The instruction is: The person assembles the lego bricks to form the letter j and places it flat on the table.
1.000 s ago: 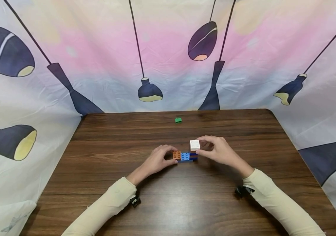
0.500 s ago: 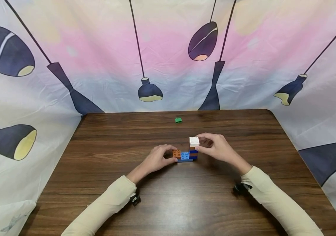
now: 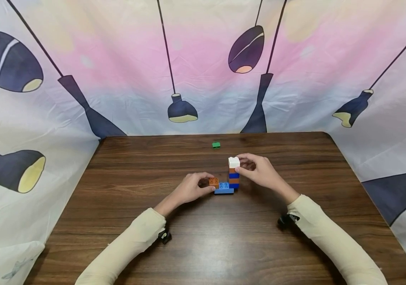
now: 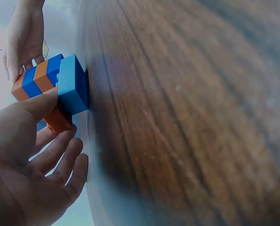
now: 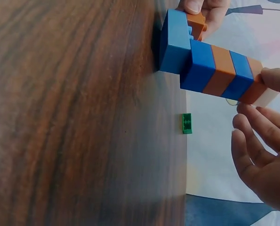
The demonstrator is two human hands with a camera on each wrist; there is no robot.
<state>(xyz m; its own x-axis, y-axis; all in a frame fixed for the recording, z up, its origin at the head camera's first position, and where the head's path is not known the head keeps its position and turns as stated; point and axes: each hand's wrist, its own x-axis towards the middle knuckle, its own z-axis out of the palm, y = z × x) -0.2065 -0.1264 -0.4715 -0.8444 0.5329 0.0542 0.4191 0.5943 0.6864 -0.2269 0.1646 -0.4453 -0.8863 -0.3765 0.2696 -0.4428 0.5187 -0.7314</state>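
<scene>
A tower of bricks (image 3: pixel 234 176), alternating dark blue and orange, carries a white brick (image 3: pixel 234 162) on top. It stands on the right end of a light blue brick (image 3: pixel 224 191), overhanging it in the right wrist view. My right hand (image 3: pixel 261 171) pinches the tower near its top, thumb on the upper orange brick (image 5: pixel 253 84). On the left end of the light blue brick sits a separate orange brick (image 3: pixel 213 182). My left hand (image 3: pixel 190 187) pinches that end between thumb and fingers. Bare light blue studs (image 3: pixel 223 185) show between the two hands.
A small green brick (image 3: pixel 216 145) lies near the far edge of the wooden table (image 3: pixel 146 158). Behind it hangs a cloth backdrop (image 3: pixel 131 79) printed with lamps. Dark wrist devices (image 3: pixel 165 236) sit at both cuffs.
My right hand and the tower's top have moved up and back in the head view, showing more of the tower's front. The left hand keeps its grip and shifts only slightly.
</scene>
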